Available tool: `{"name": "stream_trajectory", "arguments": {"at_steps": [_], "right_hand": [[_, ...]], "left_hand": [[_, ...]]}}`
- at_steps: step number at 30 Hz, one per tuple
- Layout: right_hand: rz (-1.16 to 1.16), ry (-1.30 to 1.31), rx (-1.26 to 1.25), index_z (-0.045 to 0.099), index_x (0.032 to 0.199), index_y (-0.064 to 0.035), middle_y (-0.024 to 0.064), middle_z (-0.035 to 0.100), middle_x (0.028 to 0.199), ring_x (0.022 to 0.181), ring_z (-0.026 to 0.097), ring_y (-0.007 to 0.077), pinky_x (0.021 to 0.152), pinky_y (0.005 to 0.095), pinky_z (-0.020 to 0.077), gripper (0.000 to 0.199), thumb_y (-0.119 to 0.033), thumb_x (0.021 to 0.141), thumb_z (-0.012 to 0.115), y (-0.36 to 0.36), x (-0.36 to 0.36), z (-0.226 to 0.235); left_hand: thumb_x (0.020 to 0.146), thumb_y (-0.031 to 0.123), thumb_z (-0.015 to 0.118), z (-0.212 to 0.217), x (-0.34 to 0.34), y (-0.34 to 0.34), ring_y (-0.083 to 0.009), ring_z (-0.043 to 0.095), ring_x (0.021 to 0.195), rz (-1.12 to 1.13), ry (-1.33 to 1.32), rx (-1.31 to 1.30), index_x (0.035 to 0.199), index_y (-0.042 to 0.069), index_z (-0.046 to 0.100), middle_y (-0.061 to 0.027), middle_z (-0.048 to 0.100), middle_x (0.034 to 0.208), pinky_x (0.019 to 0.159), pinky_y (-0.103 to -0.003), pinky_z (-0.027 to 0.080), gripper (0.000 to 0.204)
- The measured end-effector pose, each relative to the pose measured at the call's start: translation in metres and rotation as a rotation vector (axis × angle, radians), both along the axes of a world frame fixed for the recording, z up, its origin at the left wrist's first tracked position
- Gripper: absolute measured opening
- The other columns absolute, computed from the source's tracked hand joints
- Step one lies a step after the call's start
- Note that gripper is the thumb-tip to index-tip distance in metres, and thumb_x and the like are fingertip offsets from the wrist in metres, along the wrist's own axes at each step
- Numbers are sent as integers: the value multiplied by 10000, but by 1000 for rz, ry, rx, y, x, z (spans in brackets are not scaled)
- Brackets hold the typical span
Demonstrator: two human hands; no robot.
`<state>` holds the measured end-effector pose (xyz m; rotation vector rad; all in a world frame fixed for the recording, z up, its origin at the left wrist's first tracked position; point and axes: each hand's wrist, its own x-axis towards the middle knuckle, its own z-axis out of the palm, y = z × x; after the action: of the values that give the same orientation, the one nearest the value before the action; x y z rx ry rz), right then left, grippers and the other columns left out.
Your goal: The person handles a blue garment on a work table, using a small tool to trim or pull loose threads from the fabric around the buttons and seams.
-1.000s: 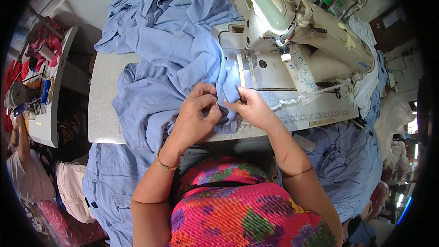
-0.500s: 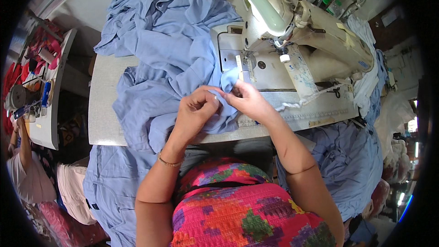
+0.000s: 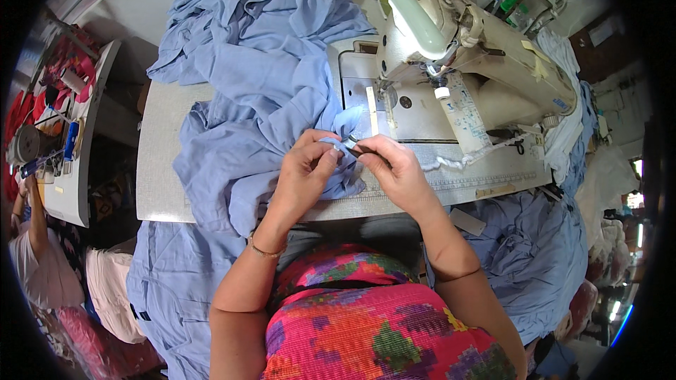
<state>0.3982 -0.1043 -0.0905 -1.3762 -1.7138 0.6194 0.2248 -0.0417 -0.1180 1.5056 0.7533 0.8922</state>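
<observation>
Both hands are pinching one small fold of the blue fabric [image 3: 253,98] on the bench [image 3: 158,169], left hand [image 3: 306,169] and right hand [image 3: 394,169] clenched on it just before the sewing machine [image 3: 465,63], apparently aligning an edge that next needs feeding under the needle beyond the grip

Left hand [image 3: 304,169] pinches a fold of the light blue woven fabric [image 3: 260,91], fingertips meeting the right hand [image 3: 394,165], which grips the same edge plus a small dark tool, too small to identify. Just beyond the right hand: cream industrial sewing machine [image 3: 479,63]. Both hands over the grey sewing table [image 3: 158,162]. More blue cloth [image 3: 535,260] hangs below the right forearm.
</observation>
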Motion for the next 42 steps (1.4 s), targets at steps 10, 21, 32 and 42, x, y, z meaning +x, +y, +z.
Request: {"name": "stream_trajectory", "arguments": {"at_steps": [10,21,32,42], "right_hand": [[-154,-376,155,586,967,-26,154,623,828,736,613,329,641,391,495,160,-101,827,599,-7,-15,4],[-178,-490,164,560,980,-44,127,592,762,692,598,307,602,388,479,173,-98,821,601,-8,-19,4],[-190,-293,179,555,999,-20,151,599,802,711,601,322,626,390,483,194,-76,819,602,-4,-22,-15],[-153,-588,226,538,1010,-26,120,581,760,645,593,292,590,385,477,226,-99,803,592,1,-22,-24]], "left_hand": [[869,47,533,0,1,-2,-128,516,883,19,21,27,825,-71,640,-91,571,1028,771,-241,405,166],[871,49,535,-1,2,-3,-117,509,834,38,6,11,818,-74,636,-72,564,984,734,-236,409,168],[866,45,543,-1,3,-1,-119,490,783,33,46,55,804,-63,605,-58,541,888,686,-235,392,139],[819,9,559,-5,9,-7,-195,509,702,138,134,332,807,-55,579,-109,540,840,605,-282,404,69]]}}
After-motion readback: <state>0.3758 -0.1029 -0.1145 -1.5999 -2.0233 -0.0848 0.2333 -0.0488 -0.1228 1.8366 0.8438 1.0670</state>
